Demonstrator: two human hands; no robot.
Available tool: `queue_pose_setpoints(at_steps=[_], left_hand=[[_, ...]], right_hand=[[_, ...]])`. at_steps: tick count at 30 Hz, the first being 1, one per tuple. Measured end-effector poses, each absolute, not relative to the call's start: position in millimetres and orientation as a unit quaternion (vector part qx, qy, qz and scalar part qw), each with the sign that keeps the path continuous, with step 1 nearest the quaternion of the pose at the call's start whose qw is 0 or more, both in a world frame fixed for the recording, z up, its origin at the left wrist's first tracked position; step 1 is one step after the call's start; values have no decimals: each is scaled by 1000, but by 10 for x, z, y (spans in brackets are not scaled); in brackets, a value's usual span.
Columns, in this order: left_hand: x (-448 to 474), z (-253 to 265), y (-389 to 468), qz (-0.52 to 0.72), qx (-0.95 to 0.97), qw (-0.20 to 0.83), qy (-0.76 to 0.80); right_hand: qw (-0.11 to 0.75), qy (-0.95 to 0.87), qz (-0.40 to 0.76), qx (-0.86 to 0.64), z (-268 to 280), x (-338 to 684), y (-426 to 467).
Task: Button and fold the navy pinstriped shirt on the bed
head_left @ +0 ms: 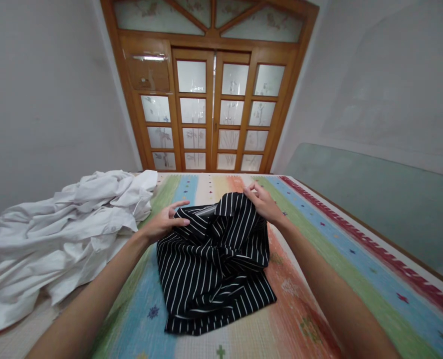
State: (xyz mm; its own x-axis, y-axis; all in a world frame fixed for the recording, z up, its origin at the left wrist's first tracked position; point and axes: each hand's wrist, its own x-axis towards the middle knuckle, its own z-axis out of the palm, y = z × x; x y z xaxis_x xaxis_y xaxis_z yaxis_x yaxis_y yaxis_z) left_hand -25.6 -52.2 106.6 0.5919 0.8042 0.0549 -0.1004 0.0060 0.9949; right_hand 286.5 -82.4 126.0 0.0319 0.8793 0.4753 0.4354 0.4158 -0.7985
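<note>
A black shirt (195,269) with white stripes lies bunched in front of me on the bed, its collar end turned away from me. My left hand (166,219) is at the left of the collar, thumb over the cloth and index finger stretched along the far side, with fabric between them. At the upper right edge of the collar, my right hand (262,200) pinches the striped cloth between thumb and fingers and holds it slightly raised. Folds hide the sleeves and most of the shirt's front.
To the left is a heap of crumpled white clothing (90,224). A colourful striped sheet (311,249) covers the bed. A pale green headboard-like panel (374,194) runs along the right wall. Wooden doors with glass panes (212,109) stand beyond the far edge.
</note>
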Motion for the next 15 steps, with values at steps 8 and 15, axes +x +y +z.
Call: queue_pose_setpoints(at_steps=[8,15], left_hand=[[-240,749,-589,112,770,561,282],[-262,794,-574,324,691,566,310]], right_hand=[[355,-696,300,-547,927,3228,-1047],[235,-688,366,-580,470,3590,-1528]])
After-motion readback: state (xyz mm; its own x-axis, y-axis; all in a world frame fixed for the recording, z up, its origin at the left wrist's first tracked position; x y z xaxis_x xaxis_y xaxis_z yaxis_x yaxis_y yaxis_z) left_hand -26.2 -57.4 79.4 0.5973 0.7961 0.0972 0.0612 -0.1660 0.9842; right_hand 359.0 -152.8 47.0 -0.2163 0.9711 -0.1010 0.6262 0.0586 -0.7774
